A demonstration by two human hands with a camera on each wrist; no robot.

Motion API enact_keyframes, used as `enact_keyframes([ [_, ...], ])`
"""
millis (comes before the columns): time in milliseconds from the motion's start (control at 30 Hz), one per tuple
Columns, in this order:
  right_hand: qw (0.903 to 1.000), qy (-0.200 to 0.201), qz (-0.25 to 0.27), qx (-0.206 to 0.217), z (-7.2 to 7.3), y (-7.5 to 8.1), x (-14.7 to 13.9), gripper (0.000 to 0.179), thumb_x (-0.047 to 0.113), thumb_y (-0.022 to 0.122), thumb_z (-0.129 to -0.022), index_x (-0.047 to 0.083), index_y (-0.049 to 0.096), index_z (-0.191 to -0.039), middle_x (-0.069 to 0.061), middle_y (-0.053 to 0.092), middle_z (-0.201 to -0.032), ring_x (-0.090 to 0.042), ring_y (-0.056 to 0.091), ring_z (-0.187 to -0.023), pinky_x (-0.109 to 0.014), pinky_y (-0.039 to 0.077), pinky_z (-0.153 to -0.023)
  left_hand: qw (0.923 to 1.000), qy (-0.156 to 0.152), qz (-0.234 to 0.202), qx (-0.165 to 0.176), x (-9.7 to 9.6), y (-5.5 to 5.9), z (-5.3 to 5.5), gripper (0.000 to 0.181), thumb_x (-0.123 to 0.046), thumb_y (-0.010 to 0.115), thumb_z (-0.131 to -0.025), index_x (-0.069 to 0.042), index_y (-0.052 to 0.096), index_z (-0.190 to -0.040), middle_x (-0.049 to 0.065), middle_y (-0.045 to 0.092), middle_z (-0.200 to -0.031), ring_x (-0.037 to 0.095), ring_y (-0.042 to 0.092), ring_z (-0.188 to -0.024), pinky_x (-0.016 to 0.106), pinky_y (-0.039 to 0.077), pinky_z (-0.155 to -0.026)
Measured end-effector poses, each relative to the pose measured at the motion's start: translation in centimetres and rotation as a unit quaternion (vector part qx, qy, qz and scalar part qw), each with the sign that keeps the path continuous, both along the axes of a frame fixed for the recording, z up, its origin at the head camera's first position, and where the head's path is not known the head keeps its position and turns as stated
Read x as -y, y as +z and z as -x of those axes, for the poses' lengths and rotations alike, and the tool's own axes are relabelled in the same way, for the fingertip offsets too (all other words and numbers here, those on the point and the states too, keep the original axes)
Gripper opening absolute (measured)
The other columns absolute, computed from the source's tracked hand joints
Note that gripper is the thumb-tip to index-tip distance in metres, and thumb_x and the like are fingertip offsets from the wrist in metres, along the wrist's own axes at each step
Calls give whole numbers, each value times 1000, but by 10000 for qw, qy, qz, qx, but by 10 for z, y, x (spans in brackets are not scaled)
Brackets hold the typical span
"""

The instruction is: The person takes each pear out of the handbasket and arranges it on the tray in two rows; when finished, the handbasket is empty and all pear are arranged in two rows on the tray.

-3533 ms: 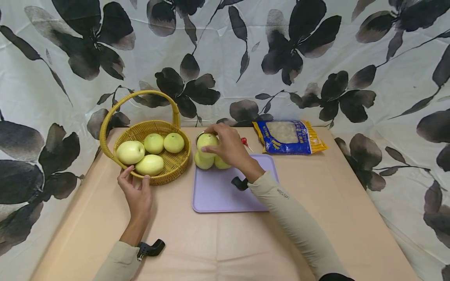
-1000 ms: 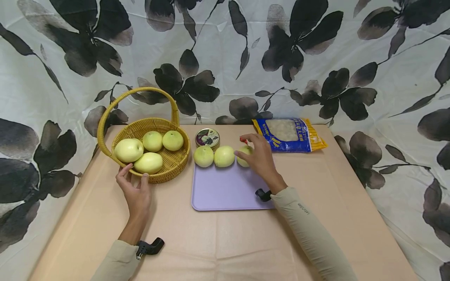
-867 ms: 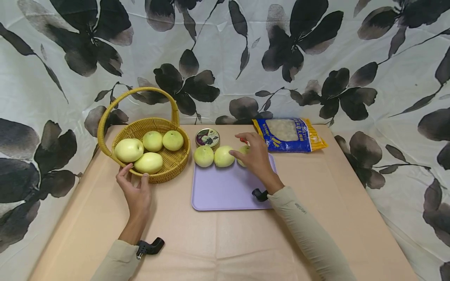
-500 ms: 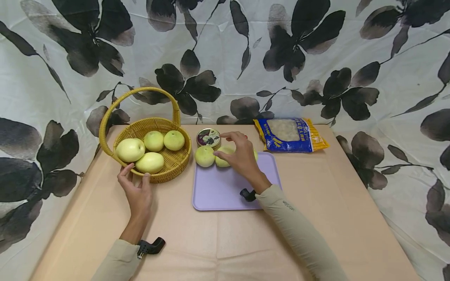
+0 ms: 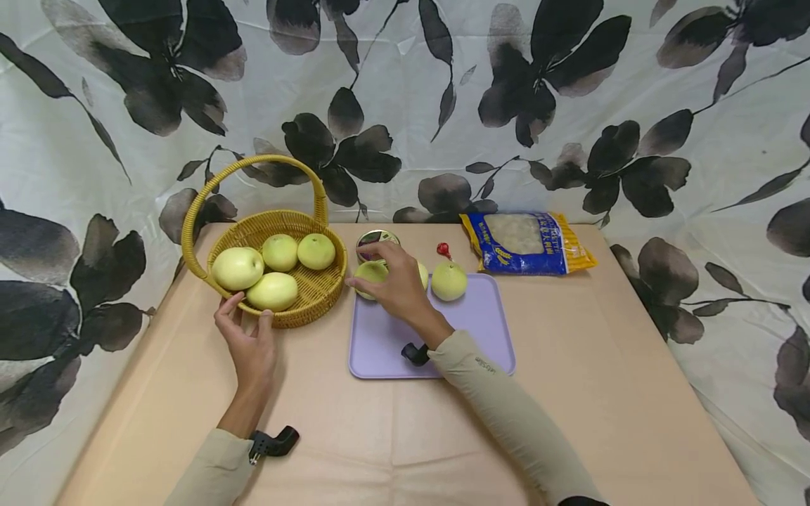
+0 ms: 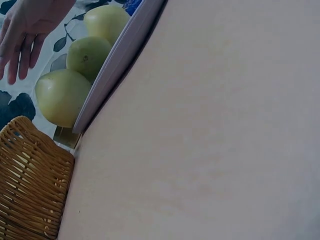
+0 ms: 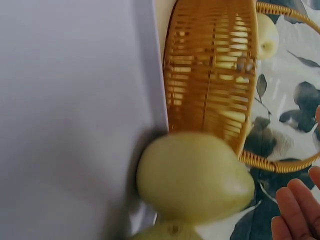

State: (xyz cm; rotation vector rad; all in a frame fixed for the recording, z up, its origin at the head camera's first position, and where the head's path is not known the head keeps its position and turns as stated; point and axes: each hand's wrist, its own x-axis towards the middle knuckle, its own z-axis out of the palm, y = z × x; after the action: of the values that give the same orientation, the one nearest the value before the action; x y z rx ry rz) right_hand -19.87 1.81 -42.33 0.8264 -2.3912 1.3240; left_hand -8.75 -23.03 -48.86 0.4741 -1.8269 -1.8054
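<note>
Three yellow-green fruits lie in a row along the far edge of a lilac tray (image 5: 468,337). My right hand (image 5: 380,270) hovers over the leftmost fruit (image 5: 369,271) with its fingers (image 6: 22,45) spread and straight, gripping nothing. The middle fruit (image 6: 87,55) is mostly hidden behind that hand in the head view. The right fruit (image 5: 449,281) stands free. My left hand (image 5: 248,325) rests its thumb and fingers against the front wall of a wicker basket (image 5: 316,299) that holds several more fruits (image 5: 238,268).
A round tin (image 5: 375,238) stands just behind the tray. A small red-topped item (image 5: 442,248) lies near it, and a blue and yellow food bag (image 5: 525,242) at the back right. Floral cloth hangs behind the beige table (image 5: 601,365).
The fruits, stacked 3.5 s ago, now lie in a row. My right hand has slid left along them from the rightmost to the leftmost. My left hand has stayed on the basket.
</note>
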Motion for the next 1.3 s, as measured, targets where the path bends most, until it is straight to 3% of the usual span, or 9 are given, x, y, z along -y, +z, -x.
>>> enact_keyframes([
  [233,9996,231,-77,-138,-3,0,22,58,33,96,-79,9,73,-127,-7,75,-121,-20,68,-111,-41,55,-99,10000,28,39,45,-1,2,0,59,-5,55,-105,-14,29,-158,-3,6,-178,23,18,-163,52,36,-123],
  [567,9989,423,-115,-148,-8,4,47,55,34,94,-82,13,72,-128,-2,75,-121,-18,69,-108,-30,54,-97,10000,40,78,7,-3,1,0,59,-4,56,-105,-13,30,-157,-2,8,-177,25,19,-162,54,37,-123],
  [733,9987,497,-84,89,-6,5,61,56,35,93,-82,13,71,-130,-3,74,-124,-18,69,-112,-32,54,-101,9999,36,122,28,-3,2,0,59,-5,56,-106,-14,29,-158,-2,7,-178,25,20,-163,52,38,-123],
  [933,9971,587,-6,481,-4,8,79,60,36,93,-83,14,69,-134,-2,74,-129,-17,71,-116,-27,54,-102,9999,10,164,16,-3,2,-1,58,-5,55,-106,-13,29,-157,-3,6,-177,26,19,-163,54,38,-123],
  [1133,9922,918,226,810,1,8,97,61,33,92,-85,12,67,-136,-7,72,-137,-26,72,-122,-20,54,-102,9997,10,227,13,-3,1,0,58,-6,55,-106,-13,29,-157,-3,6,-177,26,19,-163,56,38,-123],
  [1300,9878,1094,187,1090,3,9,113,63,34,91,-86,13,65,-140,-7,69,-141,-24,70,-125,-19,52,-102,9996,39,263,63,-2,3,-1,58,-6,55,-106,-12,29,-157,-3,6,-177,24,19,-163,58,37,-122],
])
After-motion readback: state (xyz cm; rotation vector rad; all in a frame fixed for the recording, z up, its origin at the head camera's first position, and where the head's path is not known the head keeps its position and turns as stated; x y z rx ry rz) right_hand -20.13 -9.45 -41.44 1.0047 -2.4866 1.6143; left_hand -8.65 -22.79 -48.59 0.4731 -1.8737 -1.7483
